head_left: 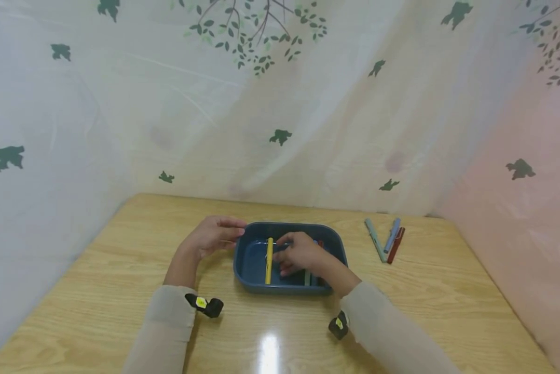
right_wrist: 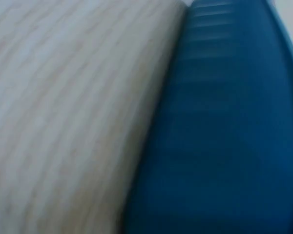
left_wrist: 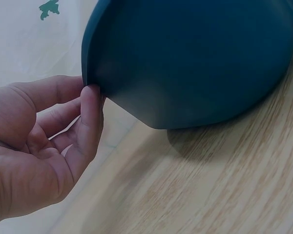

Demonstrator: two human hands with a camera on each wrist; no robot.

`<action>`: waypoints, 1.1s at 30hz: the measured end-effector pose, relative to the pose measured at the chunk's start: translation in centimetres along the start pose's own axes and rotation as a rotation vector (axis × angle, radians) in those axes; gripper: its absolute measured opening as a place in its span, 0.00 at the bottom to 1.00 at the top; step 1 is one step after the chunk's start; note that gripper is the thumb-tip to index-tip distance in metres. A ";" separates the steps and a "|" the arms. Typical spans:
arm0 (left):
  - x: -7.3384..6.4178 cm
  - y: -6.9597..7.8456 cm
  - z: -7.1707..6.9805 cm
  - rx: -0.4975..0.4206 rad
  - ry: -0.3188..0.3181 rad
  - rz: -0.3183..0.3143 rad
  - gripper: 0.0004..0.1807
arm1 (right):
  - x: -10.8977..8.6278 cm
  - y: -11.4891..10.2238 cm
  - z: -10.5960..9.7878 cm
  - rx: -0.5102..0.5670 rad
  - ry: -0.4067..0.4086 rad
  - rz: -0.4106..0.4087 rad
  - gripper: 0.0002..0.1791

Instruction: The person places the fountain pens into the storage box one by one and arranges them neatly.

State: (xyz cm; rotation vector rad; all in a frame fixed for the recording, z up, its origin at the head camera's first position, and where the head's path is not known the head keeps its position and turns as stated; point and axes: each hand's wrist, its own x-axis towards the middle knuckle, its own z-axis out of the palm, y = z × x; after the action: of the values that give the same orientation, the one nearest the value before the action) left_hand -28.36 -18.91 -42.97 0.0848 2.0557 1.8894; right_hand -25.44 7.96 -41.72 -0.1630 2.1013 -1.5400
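"Checking hands?"

"Left hand [head_left: 209, 236] pinches tray [head_left: 286, 290] at its left end; right hand [head_left: 303, 253], fingers half-bent inside tray beside yellow pen [head_left: 269, 265], grip unclear."

"Handling?"

"Pen probably light, stiff, slick; take mid-barrel."

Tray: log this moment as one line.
left hand: touches tray | right hand: inside tray, beside yellow pen | table: three pens right of tray
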 end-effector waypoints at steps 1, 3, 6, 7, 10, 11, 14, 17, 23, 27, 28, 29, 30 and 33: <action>0.0 0.0 0.0 -0.002 0.002 -0.004 0.16 | -0.2 -0.1 -0.2 -0.002 -0.010 -0.013 0.26; 0.0 0.1 0.1 0.002 -0.001 -0.004 0.16 | -0.6 -0.4 -0.8 -0.009 -0.024 -0.041 0.25; -0.1 0.1 0.1 0.008 0.000 -0.007 0.16 | -1.3 -0.7 -2.0 -0.009 -0.039 -0.067 0.24; -0.1 0.0 0.1 0.012 0.000 -0.008 0.16 | -1.6 -0.8 -2.5 -0.007 -0.042 -0.072 0.24; 0.0 -0.1 0.1 0.015 0.004 -0.012 0.16 | -2.4 -1.1 -4.1 0.002 -0.037 -0.088 0.25; 0.0 -0.1 0.1 0.014 0.005 -0.013 0.16 | -2.6 -1.1 -4.8 0.006 -0.031 -0.095 0.26; 0.1 -0.2 0.2 0.014 0.003 -0.010 0.17 | -3.6 -1.2 -6.9 0.005 -0.001 -0.116 0.26; 0.0 -0.2 0.3 0.020 0.003 -0.007 0.17 | -4.6 -1.3 -9.1 -0.003 0.027 -0.130 0.26; -0.2 -0.1 0.4 0.027 0.006 -0.005 0.17 | -6.4 -1.0 -13.4 -0.063 0.093 -0.116 0.25; -0.3 0.0 0.4 0.024 0.010 -0.006 0.17 | -7.0 0.4 -16.7 -0.105 0.161 -0.092 0.26; -0.3 0.0 0.4 0.022 0.011 -0.007 0.17 | -7.1 0.9 -17.5 -0.111 0.176 -0.088 0.26; -0.3 0.0 0.3 0.023 0.012 -0.007 0.17 | -7.1 1.5 -18.3 -0.116 0.195 -0.076 0.27; -0.3 0.0 0.3 0.023 0.013 -0.007 0.17 | -7.1 2.0 -19.2 -0.122 0.213 -0.069 0.27; -0.4 0.1 0.3 0.022 0.016 -0.009 0.17 | -7.1 3.7 -21.3 -0.137 0.265 -0.047 0.29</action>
State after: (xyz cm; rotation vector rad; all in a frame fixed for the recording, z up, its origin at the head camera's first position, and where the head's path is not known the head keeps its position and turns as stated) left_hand -27.95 -18.68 -42.79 0.0666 2.0836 1.8686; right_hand -28.75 30.17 -38.10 -0.0596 2.4276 -1.5139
